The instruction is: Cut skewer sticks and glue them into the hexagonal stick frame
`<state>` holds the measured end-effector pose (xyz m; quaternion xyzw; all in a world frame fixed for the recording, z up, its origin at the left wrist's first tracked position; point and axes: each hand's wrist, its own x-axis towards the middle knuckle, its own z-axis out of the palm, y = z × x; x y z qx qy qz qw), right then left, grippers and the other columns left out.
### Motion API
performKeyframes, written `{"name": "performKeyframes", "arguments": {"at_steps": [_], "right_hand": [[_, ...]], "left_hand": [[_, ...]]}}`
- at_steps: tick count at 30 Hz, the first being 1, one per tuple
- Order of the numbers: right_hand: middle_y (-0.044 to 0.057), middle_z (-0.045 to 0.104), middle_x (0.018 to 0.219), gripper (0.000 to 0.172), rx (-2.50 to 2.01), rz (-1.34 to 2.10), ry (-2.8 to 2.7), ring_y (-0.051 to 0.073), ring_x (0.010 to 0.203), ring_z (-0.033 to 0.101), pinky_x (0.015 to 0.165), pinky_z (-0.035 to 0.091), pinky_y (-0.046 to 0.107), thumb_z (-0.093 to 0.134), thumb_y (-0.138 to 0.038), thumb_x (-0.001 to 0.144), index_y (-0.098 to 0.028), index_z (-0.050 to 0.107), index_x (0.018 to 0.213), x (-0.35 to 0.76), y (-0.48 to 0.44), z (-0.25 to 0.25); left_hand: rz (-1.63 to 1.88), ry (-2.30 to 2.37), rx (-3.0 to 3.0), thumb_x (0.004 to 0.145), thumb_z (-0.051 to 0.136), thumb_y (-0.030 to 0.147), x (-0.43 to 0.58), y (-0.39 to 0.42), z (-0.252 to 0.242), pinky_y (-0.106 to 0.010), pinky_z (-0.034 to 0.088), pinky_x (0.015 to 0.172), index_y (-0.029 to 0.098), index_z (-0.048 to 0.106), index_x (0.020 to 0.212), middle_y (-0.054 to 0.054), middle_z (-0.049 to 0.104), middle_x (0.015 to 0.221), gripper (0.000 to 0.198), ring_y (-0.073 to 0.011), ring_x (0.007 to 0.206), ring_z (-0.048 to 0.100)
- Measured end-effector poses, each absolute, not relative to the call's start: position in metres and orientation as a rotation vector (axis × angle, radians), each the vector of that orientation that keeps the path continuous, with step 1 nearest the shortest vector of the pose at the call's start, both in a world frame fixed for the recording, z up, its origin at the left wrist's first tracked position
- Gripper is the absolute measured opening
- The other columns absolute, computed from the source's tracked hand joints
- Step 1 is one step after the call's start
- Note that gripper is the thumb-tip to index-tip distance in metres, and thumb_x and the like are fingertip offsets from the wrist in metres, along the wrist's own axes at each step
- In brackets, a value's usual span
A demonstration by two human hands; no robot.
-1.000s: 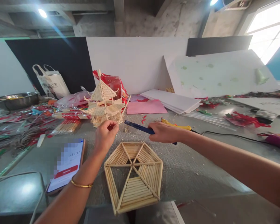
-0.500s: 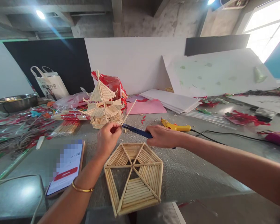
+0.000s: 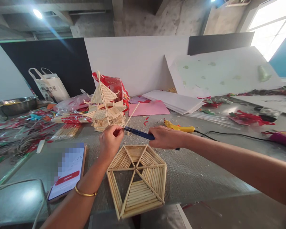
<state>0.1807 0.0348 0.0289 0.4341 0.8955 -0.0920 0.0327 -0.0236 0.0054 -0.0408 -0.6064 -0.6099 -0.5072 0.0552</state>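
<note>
My left hand (image 3: 112, 139) is pinched round a thin wooden stick (image 3: 132, 114) that slants up to the right. My right hand (image 3: 165, 137) is closed on the handle of a dark blue cutting tool (image 3: 139, 133); the tool's far end meets the stick beside my left fingertips. Below both hands lies a flat polygonal frame of sticks (image 3: 143, 194), most of its wedges lined with sticks and the left one largely open. Just beyond my left hand stands a tiered stick tower (image 3: 103, 93) with a pointed roof.
A phone (image 3: 68, 173) rests left of my left forearm. Behind my right hand is a yellow glue gun (image 3: 180, 128) with a black cord. Pink paper (image 3: 149, 108) and white boards (image 3: 173, 101) lie farther back. A metal bowl (image 3: 14, 105) and wrapped stick bundles (image 3: 68, 130) are at left.
The camera view has shifted slightly. Both hands keep nearly the same position and hold, with the tool still at the stick.
</note>
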Motion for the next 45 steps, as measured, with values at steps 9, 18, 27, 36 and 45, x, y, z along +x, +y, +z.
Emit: {"name": "performKeyframes", "arguments": {"at_steps": [9, 18, 27, 36, 45], "right_hand": [[0.009, 0.06, 0.077, 0.024, 1.31, -0.288, 2.754, 0.018, 0.069, 0.054, 0.059, 0.036, 0.027, 0.047, -0.031, 0.068, -0.014, 0.058, 0.08, 0.183, 0.04, 0.025], [0.01, 0.061, 0.082, 0.024, 1.26, -0.276, 2.746, 0.016, 0.068, 0.053, 0.057, 0.035, 0.025, 0.045, -0.031, 0.069, -0.014, 0.057, 0.079, 0.183, 0.04, 0.027], [0.011, 0.06, 0.081, 0.022, 1.215, -0.237, 2.792, 0.017, 0.069, 0.052, 0.058, 0.035, 0.026, 0.045, -0.029, 0.069, -0.014, 0.057, 0.078, 0.184, 0.045, 0.024], [0.008, 0.058, 0.074, 0.02, 1.217, -0.277, 2.777, 0.018, 0.072, 0.052, 0.061, 0.034, 0.028, 0.045, -0.03, 0.069, -0.015, 0.056, 0.076, 0.185, 0.046, 0.024], [0.007, 0.057, 0.071, 0.016, 1.212, -0.258, 2.787, 0.015, 0.064, 0.05, 0.056, 0.033, 0.027, 0.046, -0.029, 0.068, -0.015, 0.054, 0.07, 0.184, 0.047, 0.024]], "left_hand": [[-1.451, -1.776, -1.839, 0.074, 0.054, 0.023, -0.023, 0.005, -0.041, -0.024, 0.044, 0.062, 0.018, 0.064, 0.072, -0.001, 0.065, 0.072, 0.011, -0.0133, 0.066, 0.059], [-1.44, -1.764, -1.879, 0.075, 0.056, 0.022, -0.024, 0.007, -0.043, -0.024, 0.044, 0.064, 0.017, 0.064, 0.073, -0.001, 0.064, 0.071, 0.009, -0.0135, 0.067, 0.059], [-1.43, -1.799, -1.892, 0.075, 0.055, 0.023, -0.025, 0.006, -0.042, -0.023, 0.043, 0.064, 0.018, 0.065, 0.076, -0.001, 0.065, 0.075, 0.011, -0.0136, 0.069, 0.058], [-1.461, -1.812, -1.947, 0.076, 0.053, 0.021, -0.026, 0.005, -0.04, -0.024, 0.043, 0.064, 0.018, 0.066, 0.078, -0.002, 0.067, 0.078, 0.013, -0.014, 0.07, 0.059], [-1.545, -1.867, -1.944, 0.076, 0.055, 0.026, -0.029, 0.009, -0.044, -0.024, 0.044, 0.062, 0.018, 0.065, 0.08, -0.002, 0.067, 0.077, 0.013, -0.0137, 0.069, 0.06]]}}
